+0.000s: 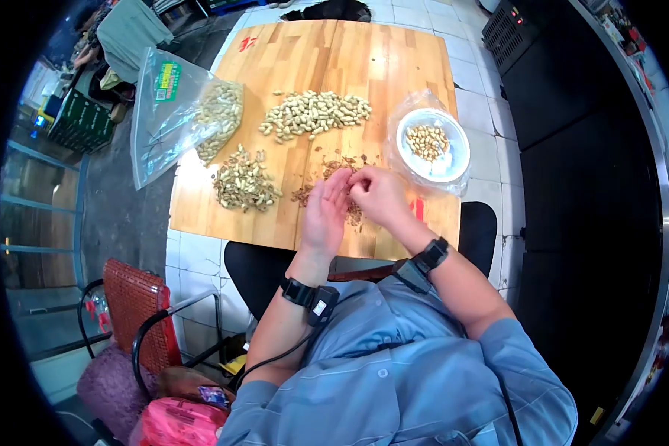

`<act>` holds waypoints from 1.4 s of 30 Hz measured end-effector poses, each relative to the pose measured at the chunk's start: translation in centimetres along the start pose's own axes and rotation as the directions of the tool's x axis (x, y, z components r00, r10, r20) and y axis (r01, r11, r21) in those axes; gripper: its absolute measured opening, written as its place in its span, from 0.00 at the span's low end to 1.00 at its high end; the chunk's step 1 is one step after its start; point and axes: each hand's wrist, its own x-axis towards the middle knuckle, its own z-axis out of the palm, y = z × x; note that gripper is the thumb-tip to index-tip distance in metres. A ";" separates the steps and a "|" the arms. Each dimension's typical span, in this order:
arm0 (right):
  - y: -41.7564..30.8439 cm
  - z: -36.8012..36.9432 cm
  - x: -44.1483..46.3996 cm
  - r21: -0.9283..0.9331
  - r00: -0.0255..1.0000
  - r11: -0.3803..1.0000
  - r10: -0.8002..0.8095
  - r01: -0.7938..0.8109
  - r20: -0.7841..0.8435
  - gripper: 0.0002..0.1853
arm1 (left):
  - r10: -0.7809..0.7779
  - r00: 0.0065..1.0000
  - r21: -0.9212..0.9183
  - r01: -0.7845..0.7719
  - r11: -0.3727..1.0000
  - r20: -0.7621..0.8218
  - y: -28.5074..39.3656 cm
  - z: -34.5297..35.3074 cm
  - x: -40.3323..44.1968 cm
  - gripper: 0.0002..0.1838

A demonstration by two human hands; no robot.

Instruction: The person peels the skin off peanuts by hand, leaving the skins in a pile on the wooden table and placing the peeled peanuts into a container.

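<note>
My left hand [327, 210] is turned palm inward over the table, fingers stretched out and slightly cupped, with nothing visible in it. Closed in a pinch, my right hand [380, 196] touches or nearly touches the left fingers; whatever it pinches is hidden. Around and beneath both hands lie reddish-brown peanut skins [302, 195]. Beyond them is a pile of unshelled peanuts [316, 113]. Left of my hands sits a heap of cracked peanut shells [244, 182]. To the right, a white bowl [459, 156] lined with clear plastic holds shelled peanuts [427, 142].
A clear plastic bag [163, 123], partly filled with unshelled peanuts, hangs over the left edge of the wooden table [394, 63]. A red-brown woven chair [135, 316] stands at lower left beside a pink bag [178, 422]. A tall black cabinet [587, 178] lines the right side.
</note>
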 end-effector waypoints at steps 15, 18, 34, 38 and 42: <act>4.4 -11.5 5.8 -0.312 0.962 0.932 0.109 -0.186 -0.251 0.15 | 0.391 0.920 0.688 -0.301 0.661 0.027 0.0 -3.2 2.6 0.19; 2.8 -9.3 6.2 -0.197 0.984 0.978 0.032 -0.067 -0.177 0.16 | 0.382 0.924 0.606 -0.312 0.732 0.014 0.0 -3.4 1.9 0.17; 3.9 6.0 15.6 -0.486 0.989 0.863 -0.146 0.139 0.023 0.12 | 0.312 0.945 0.387 -0.251 0.887 -0.102 1.5 -6.9 -0.2 0.12; 4.2 6.2 15.8 -0.501 0.984 0.850 -0.175 0.161 0.018 0.09 | 0.308 0.947 0.363 -0.256 0.896 -0.092 1.3 -7.5 0.3 0.12; 3.2 5.4 14.9 -0.336 0.994 0.937 -0.104 0.093 -0.015 0.08 | 0.294 0.950 0.341 -0.242 0.908 -0.107 1.4 -7.1 0.3 0.12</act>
